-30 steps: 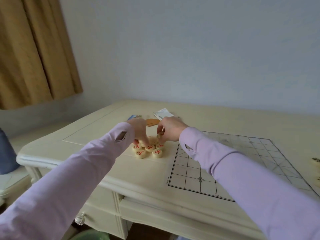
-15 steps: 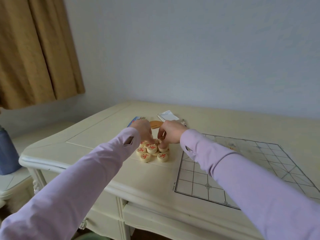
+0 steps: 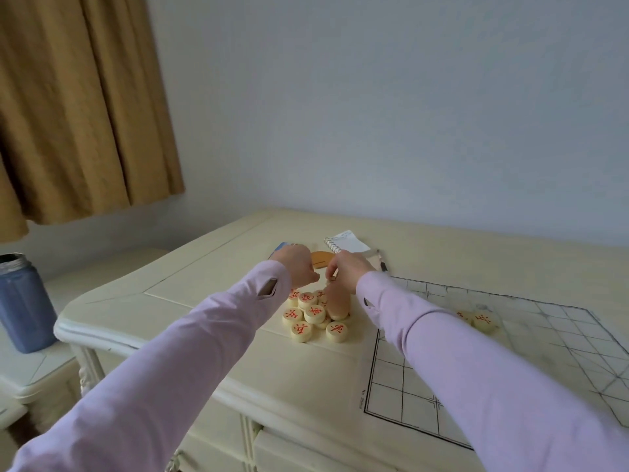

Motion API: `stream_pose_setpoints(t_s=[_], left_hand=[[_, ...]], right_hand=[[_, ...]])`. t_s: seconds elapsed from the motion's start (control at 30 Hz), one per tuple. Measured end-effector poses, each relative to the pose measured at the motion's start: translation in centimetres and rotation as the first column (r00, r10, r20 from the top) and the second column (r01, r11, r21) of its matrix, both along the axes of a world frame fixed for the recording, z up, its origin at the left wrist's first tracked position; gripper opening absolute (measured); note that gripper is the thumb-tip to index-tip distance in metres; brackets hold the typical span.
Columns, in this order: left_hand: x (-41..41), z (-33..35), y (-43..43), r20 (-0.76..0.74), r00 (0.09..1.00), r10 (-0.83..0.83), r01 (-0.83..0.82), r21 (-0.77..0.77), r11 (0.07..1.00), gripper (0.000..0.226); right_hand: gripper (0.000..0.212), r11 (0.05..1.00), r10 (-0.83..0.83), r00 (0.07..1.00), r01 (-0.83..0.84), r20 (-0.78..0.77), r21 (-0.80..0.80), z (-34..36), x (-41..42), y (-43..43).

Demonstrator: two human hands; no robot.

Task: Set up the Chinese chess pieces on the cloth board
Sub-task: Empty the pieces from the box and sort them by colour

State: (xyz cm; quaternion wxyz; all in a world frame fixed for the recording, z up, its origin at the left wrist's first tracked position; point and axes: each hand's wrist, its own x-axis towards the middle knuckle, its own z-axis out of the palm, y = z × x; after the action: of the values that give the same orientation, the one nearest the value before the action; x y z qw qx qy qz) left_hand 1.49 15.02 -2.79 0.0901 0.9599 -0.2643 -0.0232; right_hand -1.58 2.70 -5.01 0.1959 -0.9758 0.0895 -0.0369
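A heap of cream round chess pieces (image 3: 313,315) with red characters lies on the cream table (image 3: 204,301), just left of the cloth board (image 3: 531,362). Two more red-marked pieces (image 3: 485,321) sit on the board behind my right sleeve. My left hand (image 3: 295,269) hovers over the heap's far edge with its fingers curled in; anything inside it is hidden. My right hand (image 3: 349,272) is beside it, fingertips pinched on a piece and the thumb reaching down onto the heap.
Behind the hands lie a spiral notepad (image 3: 347,241), a pen (image 3: 383,264), an orange object (image 3: 321,258) and a blue card (image 3: 280,248). A blue jar (image 3: 22,304) stands on a low side table at the left. The table's front edge runs below the heap.
Both hands stay over the heap, fingers shifting slightly among the pieces. The view has swung so the two pieces on the board now show.
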Motion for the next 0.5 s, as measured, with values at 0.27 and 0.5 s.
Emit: stream_pose_setpoints(t_s=[0.27, 0.5], left_hand=[[-0.6, 0.3, -0.3, 0.045, 0.999, 0.005, -0.001, -0.083, 0.997, 0.029], [-5.8, 2.4, -3.9, 0.207, 0.954, -0.217, 0.267, -0.256, 0.929, 0.028]], right_hand=[[0.034, 0.999, 0.032, 0.998, -0.033, -0.047, -0.015, 1.8, -1.9, -0.5], [0.027, 0.999, -0.042, 0.998, 0.043, -0.053, 0.015, 5.0, -6.1, -4.7]])
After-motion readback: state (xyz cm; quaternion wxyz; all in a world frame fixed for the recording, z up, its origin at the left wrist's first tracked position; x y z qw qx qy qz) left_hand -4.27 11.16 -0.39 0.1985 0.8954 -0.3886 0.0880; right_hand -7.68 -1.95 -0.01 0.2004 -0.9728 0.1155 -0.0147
